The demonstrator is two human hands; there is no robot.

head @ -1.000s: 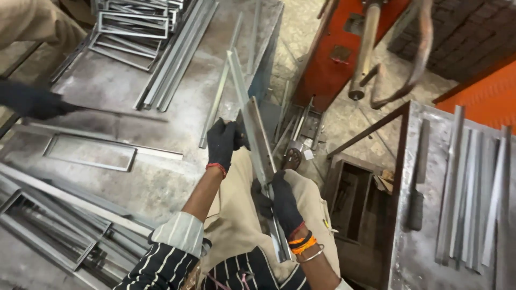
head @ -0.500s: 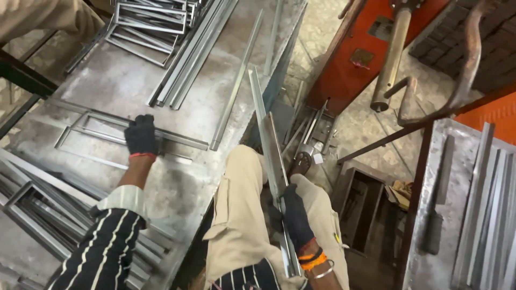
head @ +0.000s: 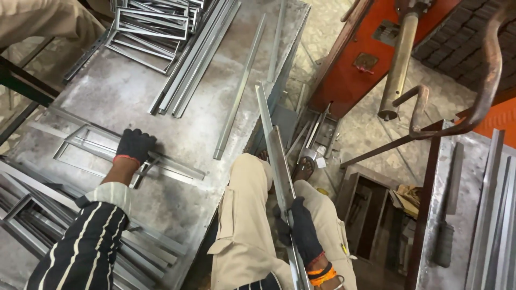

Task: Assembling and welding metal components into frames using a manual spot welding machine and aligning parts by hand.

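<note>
Head view looks straight down: right hand [head: 302, 232], gloved, has its fingers clamped around a long metal strip [head: 275, 177] that runs up past the knees toward the table [head: 177, 123] edge. Left hand [head: 134, 145] lies with fingers spread, pressing on a flat frame [head: 107, 153] on the table. I'd say keep the strip gripped firmly so its far end doesn't swing, and hold that frame pinned flat.

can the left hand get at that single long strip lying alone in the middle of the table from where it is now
Probably yes: the left hand rests on a flat metal frame, and only bare table lies between it and the long strip.
</note>
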